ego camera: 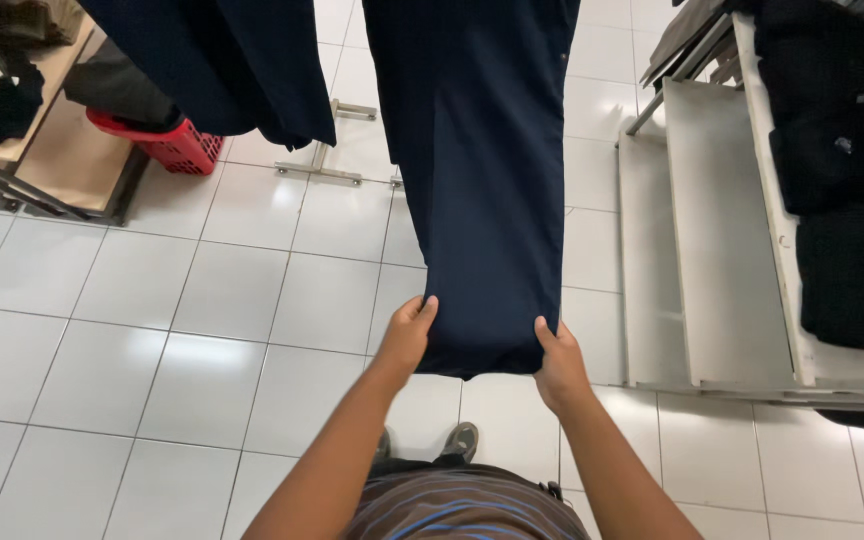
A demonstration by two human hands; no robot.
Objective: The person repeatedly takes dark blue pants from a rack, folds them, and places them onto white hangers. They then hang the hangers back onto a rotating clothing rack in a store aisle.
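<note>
A pair of dark navy trousers (pixel 482 180) hangs down from above the frame over the white tiled floor. My left hand (pixel 407 335) grips the left corner of the trouser hem, and my right hand (pixel 557 365) grips the right corner. The hem is stretched flat between the two hands at about waist height. Both arms reach forward from my striped shirt at the bottom of the view. A second navy garment (pixel 222 60) hangs to the left, apart from my hands.
A red plastic basket (pixel 172 145) sits on the floor at the back left beside a wooden display shelf (pixel 62 150). A white stepped shelf unit (pixel 712 240) with dark folded clothes (pixel 842 170) stands at the right. A metal rack foot (pixel 322 165) lies behind the trousers.
</note>
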